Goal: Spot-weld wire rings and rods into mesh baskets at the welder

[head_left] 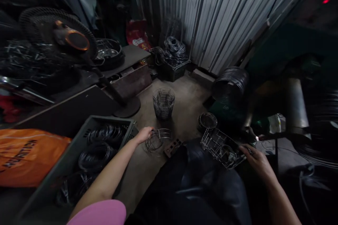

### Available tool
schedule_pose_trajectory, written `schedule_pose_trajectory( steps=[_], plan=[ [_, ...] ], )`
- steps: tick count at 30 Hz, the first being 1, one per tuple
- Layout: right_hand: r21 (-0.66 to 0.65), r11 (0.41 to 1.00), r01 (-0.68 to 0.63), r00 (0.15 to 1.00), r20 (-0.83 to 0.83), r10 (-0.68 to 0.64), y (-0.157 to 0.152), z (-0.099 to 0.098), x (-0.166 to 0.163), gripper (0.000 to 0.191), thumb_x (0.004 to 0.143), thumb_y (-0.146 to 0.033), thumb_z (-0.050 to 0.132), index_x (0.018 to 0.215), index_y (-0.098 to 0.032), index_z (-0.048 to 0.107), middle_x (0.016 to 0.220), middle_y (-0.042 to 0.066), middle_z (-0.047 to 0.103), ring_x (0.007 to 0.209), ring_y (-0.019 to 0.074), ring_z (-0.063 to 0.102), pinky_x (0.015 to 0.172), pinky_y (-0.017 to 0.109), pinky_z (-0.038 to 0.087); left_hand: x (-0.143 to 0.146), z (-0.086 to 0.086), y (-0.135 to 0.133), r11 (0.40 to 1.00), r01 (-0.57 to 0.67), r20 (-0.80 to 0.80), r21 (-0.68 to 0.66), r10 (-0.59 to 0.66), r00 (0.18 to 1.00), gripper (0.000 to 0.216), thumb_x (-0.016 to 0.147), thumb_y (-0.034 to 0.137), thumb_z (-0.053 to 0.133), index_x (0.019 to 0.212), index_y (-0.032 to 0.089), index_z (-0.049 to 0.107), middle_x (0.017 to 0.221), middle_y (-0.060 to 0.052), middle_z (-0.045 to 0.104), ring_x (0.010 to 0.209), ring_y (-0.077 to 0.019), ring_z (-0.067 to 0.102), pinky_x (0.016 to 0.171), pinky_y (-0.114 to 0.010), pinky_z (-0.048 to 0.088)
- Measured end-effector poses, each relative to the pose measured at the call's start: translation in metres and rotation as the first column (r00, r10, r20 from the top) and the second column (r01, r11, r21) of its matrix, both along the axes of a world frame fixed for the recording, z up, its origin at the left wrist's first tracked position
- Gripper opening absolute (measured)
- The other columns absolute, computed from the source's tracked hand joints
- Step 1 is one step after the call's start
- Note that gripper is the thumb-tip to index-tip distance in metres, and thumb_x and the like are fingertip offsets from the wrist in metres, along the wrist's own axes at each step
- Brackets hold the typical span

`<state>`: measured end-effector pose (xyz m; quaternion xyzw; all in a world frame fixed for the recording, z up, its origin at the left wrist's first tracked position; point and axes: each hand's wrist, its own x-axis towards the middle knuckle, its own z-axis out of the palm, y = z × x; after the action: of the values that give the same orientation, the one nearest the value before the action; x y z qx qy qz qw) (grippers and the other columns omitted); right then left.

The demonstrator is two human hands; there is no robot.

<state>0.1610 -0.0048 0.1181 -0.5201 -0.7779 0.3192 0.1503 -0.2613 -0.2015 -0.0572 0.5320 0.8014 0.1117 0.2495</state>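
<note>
My left hand (144, 135) is closed on one end of a curved wire frame (165, 133), which stretches to the right over the floor. Beneath it lies a loose tangle of wire rings (153, 144). A tall stack of round wire baskets (163, 103) stands upright on the floor just beyond. At the right, my right hand (253, 156) has its fingers bent together at the edge of a rectangular wire rack (215, 144) beside my lap. Small wire parts lie in the rack. What those fingers pinch, if anything, is too dark to make out.
A green crate (89, 121) with wire coils (96, 156) stands left, next to an orange sack (31, 154). A brick with holes (172, 147) lies before my knees. Beyond are a pedestal fan (76, 40), a bin of wire (174, 68) and round metal rings (207, 120). Dark machinery (297, 103) stands right.
</note>
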Motion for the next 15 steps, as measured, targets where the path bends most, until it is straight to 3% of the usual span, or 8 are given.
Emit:
schedule_pose_trajectory(
  steps=[3, 7, 15],
  plan=[
    [-0.043, 0.999, 0.023, 0.999, 0.023, -0.022, -0.003, -0.002, -0.004, 0.038, 0.062, -0.056, 0.056, 0.073, -0.021, 0.068, 0.077, 0.005, 0.071, 0.078, 0.0258, 0.066, 0.069, 0.028, 0.051, 0.001, -0.03, -0.003, 0.995, -0.045, 0.026, -0.084, 0.047, 0.999, 0.017, 0.079, 0.012, 0.051, 0.087, 0.018, 0.065, 0.092, -0.007, 0.067, 0.094, -0.0203, 0.06, 0.085, -0.032, 0.045],
    [-0.074, 0.994, 0.083, 0.996, 0.04, -0.08, -0.007, -0.012, -0.007, 0.038, 0.059, -0.055, 0.059, 0.075, -0.022, 0.07, 0.079, 0.006, 0.072, 0.081, 0.0278, 0.067, 0.069, 0.029, 0.053, 0.003, -0.071, -0.01, 0.968, -0.136, 0.028, -0.212, 0.145, 0.989, 0.016, 0.086, 0.027, 0.054, 0.094, 0.015, 0.061, 0.099, -0.006, 0.064, 0.095, -0.0183, 0.059, 0.087, -0.039, 0.046],
    [-0.107, 0.982, 0.155, 0.984, 0.105, -0.144, 0.008, -0.047, 0.015, 0.037, 0.061, -0.054, 0.061, 0.08, -0.024, 0.072, 0.084, 0.007, 0.073, 0.08, 0.0285, 0.067, 0.063, 0.028, 0.054, -0.022, -0.133, -0.026, 0.826, -0.4, -0.051, -0.397, 0.416, 0.908, 0.027, 0.087, 0.035, 0.053, 0.105, 0.015, 0.058, 0.105, -0.007, 0.061, 0.094, -0.0187, 0.059, 0.082, -0.039, 0.049]
  ],
)
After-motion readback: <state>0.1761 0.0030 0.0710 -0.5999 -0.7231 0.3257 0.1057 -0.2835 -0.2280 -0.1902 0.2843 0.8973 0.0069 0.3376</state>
